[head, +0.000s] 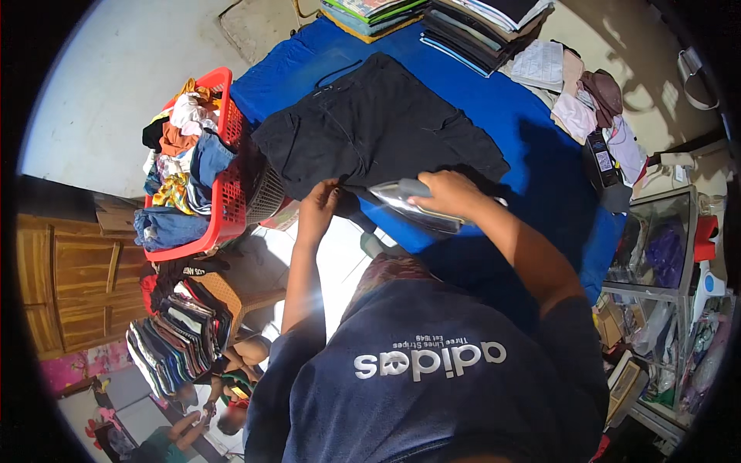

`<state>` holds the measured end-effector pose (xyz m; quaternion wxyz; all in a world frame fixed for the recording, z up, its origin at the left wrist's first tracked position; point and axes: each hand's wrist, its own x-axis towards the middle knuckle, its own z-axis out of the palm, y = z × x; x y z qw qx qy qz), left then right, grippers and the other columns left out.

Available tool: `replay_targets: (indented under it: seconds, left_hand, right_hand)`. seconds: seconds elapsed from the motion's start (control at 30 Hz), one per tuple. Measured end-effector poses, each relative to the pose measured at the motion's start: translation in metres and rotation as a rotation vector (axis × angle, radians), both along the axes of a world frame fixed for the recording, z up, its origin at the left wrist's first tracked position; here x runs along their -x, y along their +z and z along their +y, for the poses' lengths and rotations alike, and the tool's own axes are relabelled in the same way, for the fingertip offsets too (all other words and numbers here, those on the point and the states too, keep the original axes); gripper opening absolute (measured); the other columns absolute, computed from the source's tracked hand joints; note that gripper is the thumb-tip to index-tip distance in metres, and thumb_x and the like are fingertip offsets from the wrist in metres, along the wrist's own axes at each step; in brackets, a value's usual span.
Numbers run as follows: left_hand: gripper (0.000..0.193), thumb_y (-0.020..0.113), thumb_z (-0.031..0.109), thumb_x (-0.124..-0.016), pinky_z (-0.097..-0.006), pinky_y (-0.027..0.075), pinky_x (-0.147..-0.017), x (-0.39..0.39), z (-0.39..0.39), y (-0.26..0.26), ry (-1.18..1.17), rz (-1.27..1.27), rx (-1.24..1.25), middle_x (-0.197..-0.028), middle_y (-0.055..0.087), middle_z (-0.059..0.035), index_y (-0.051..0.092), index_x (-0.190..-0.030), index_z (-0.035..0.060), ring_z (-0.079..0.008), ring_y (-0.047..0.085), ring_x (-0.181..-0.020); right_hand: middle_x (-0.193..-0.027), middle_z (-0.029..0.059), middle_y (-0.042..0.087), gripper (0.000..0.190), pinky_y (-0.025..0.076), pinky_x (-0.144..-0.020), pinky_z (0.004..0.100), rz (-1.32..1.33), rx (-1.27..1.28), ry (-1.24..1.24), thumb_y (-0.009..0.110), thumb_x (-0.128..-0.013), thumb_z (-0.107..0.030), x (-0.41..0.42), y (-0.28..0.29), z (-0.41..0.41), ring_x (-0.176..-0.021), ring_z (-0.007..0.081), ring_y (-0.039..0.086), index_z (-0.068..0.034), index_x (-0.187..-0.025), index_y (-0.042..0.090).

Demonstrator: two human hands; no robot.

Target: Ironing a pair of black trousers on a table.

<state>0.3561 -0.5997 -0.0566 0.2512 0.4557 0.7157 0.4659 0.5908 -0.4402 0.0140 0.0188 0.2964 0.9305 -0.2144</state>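
Black shorts with a drawstring (pixel 376 116) lie spread on a blue cloth (pixel 457 87) over the work surface. My right hand (pixel 448 194) grips the handle of a clothes iron (pixel 408 205), whose tip points left at the near edge of the shorts. Just left of that tip, my left hand (pixel 319 208) pinches the near edge of the black fabric between thumb and fingers. How much of the iron's soleplate touches the fabric cannot be told.
A red plastic basket (pixel 223 217) full of crumpled clothes stands at the left. Folded clothes (pixel 463 40) are stacked at the far edge. More folded garments (pixel 179 330) lie on a chair at lower left, near other people. A glass cabinet (pixel 654 243) stands at right.
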Motion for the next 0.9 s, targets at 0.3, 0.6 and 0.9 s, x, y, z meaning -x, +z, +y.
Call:
replay_targets:
  seconds: [0.3,0.6,0.9]
  left_hand:
    - [0.024,0.058,-0.001,-0.08,-0.0273,0.045,-0.067,-0.013,0.001,-0.015,0.198,0.576,-0.108,-0.089,0.057,-0.0091,0.063,-0.103,0.0019,-0.0204,0.055,-0.073]
    - [0.019,0.062,0.003,-0.077,-0.0326,0.045,-0.069,0.003,-0.006,-0.025,0.222,0.382,-0.034,-0.086,0.052,-0.0098,0.064,-0.096,0.0041,-0.0259,0.055,-0.074]
    - [0.018,0.062,0.003,-0.078,-0.0323,0.045,-0.069,0.008,-0.008,-0.023,0.212,0.344,-0.031,-0.087,0.054,-0.0098,0.064,-0.096,0.0036,-0.0246,0.055,-0.075]
  right_hand:
    - [-0.078,0.0208,0.065,0.042,0.049,-0.065,0.0439,-0.018,0.07,0.044,0.063,-0.081,-0.04,0.003,0.0,0.015,-0.07,0.0384,0.063,0.001,-0.087,0.059]
    - [-0.078,0.0209,0.065,0.045,0.048,-0.067,0.045,-0.075,0.106,-0.02,0.063,-0.081,-0.044,-0.004,0.001,-0.007,-0.071,0.0392,0.063,0.0,-0.085,0.058]
    - [-0.079,0.021,0.065,0.045,0.048,-0.068,0.047,-0.079,0.007,-0.029,0.059,-0.084,-0.045,-0.008,-0.001,-0.03,-0.074,0.0401,0.064,0.0,-0.086,0.056]
